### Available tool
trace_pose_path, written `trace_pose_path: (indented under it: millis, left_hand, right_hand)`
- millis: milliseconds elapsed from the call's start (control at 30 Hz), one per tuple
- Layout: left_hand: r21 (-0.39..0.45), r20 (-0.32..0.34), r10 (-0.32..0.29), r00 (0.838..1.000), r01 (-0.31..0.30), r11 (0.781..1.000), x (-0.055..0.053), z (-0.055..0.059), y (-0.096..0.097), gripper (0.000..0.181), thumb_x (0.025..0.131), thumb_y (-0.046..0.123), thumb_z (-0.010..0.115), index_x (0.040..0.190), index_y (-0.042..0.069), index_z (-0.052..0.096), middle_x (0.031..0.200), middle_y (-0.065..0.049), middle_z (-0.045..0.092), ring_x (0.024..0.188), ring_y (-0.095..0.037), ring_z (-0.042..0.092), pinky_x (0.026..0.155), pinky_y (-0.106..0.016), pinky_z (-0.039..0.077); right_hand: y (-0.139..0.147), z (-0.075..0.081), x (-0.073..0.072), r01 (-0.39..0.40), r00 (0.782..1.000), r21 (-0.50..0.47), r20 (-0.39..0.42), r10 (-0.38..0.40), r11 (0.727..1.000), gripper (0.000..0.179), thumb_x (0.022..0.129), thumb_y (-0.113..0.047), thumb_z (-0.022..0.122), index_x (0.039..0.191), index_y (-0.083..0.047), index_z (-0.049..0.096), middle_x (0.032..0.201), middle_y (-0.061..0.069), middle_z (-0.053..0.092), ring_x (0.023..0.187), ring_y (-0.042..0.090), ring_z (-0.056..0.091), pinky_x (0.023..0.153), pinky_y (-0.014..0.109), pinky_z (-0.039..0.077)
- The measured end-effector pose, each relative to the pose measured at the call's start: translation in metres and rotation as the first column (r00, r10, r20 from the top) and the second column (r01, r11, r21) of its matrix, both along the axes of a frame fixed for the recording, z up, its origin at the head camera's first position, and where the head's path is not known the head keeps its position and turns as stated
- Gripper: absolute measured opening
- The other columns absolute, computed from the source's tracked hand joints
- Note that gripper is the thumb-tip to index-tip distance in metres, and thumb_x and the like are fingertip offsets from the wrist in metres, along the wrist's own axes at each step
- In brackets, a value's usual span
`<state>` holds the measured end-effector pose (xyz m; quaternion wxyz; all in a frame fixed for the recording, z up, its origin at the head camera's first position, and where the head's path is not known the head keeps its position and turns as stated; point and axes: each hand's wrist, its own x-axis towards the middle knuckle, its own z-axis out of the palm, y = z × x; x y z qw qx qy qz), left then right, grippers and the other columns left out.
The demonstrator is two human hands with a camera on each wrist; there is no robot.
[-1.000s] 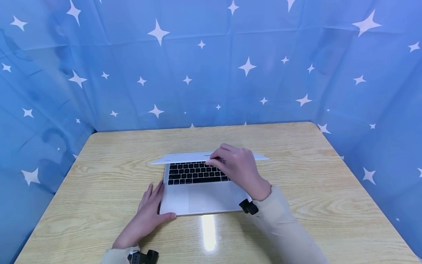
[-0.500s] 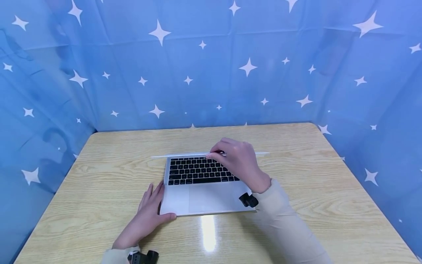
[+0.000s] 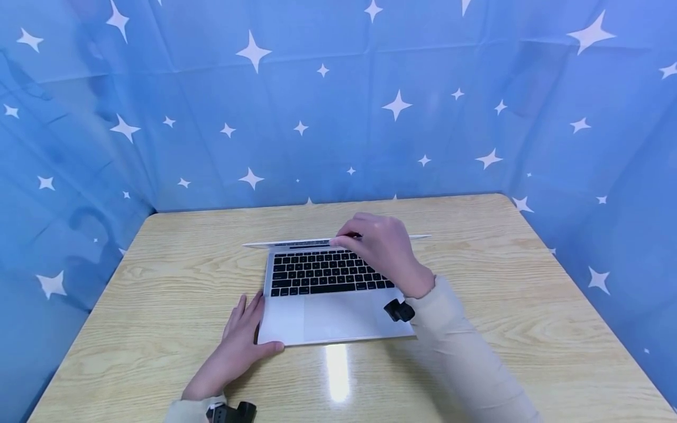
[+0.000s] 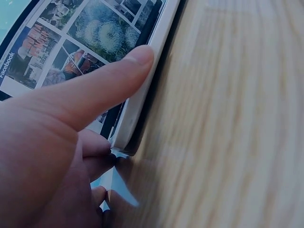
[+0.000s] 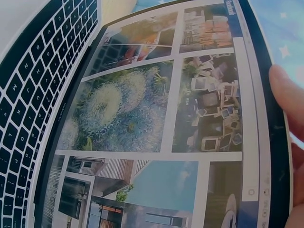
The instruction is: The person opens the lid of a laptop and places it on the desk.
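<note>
A silver laptop (image 3: 338, 316) with black keys lies on the wooden table, its lid (image 3: 296, 244) raised. From the head view the lid shows almost edge-on, with a thin strip of screen. My right hand (image 3: 381, 249) pinches the lid's top edge, thumb on the screen side and fingers behind. In the right wrist view the lit screen (image 5: 128, 109) displays a page of photo tiles; the right hand (image 5: 290, 102) is at its edge. My left hand (image 3: 238, 341) rests at the base's front left corner, fingers straight along the side. Its thumb (image 4: 109, 83) touches the front edge.
The light wooden table (image 3: 529, 305) extends around the laptop on every side. A blue curtain (image 3: 338, 100) with white stars hangs behind and beside it. A dark wrist camera (image 3: 399, 310) sits on the right wrist, over the laptop's front right corner.
My right hand has moved up and away, tilting the lid further back. More of the keyboard shows, and a strip of screen has come into sight. The left hand has stayed put.
</note>
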<state>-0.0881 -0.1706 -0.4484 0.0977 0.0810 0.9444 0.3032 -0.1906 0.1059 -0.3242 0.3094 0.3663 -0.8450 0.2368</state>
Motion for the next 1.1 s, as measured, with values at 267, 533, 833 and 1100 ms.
trace_pose_path:
  millis: [267,533,833,1100]
  left_hand:
    - [0.001,0.001,-0.002,1.000,0.002,1.000,-0.001,0.000,0.000,0.105,0.069,0.057,0.065,0.142,0.001,0.014,0.147,-0.016,0.009,0.132,-0.038,-0.010,0.103,-0.054,-0.004]
    - [0.003,-0.027,-0.008,1.000,0.008,1.000,0.000,-0.003,-0.001,0.104,0.069,0.054,0.066,0.141,-0.001,0.015,0.147,-0.016,0.010,0.132,-0.038,-0.009,0.102,-0.055,-0.002]
    - [0.000,0.003,0.005,1.000,-0.005,1.000,-0.001,-0.003,-0.001,0.106,0.068,0.058,0.065,0.142,0.000,0.015,0.148,-0.015,0.009,0.132,-0.037,-0.010,0.102,-0.055,-0.003]
    - [-0.004,0.011,0.016,1.000,-0.016,1.000,-0.001,-0.003,-0.001,0.106,0.068,0.058,0.065,0.142,0.002,0.014,0.148,-0.014,0.009,0.132,-0.036,-0.010,0.103,-0.054,-0.003]
  right_hand:
    - [0.000,0.006,-0.007,0.024,0.998,0.035,0.064,-0.027,0.999,0.018,0.075,-0.038,0.068,0.074,-0.020,0.070,0.069,-0.011,0.062,0.056,0.000,0.052,0.047,0.018,0.037]
    - [0.000,0.013,-0.016,0.024,0.994,0.055,0.107,-0.030,0.998,0.020,0.077,-0.039,0.066,0.072,-0.021,0.069,0.065,-0.013,0.060,0.052,-0.001,0.045,0.048,0.019,0.036]
    - [-0.001,0.017,-0.022,0.041,0.985,0.046,0.164,-0.048,0.998,0.020,0.076,-0.041,0.066,0.073,-0.022,0.070,0.066,-0.014,0.061,0.053,0.000,0.047,0.048,0.021,0.037]
    - [-0.003,0.024,-0.026,0.054,0.975,0.069,0.213,-0.067,0.996,0.021,0.077,-0.042,0.065,0.074,-0.022,0.071,0.066,-0.013,0.061,0.051,0.001,0.046,0.047,0.021,0.036]
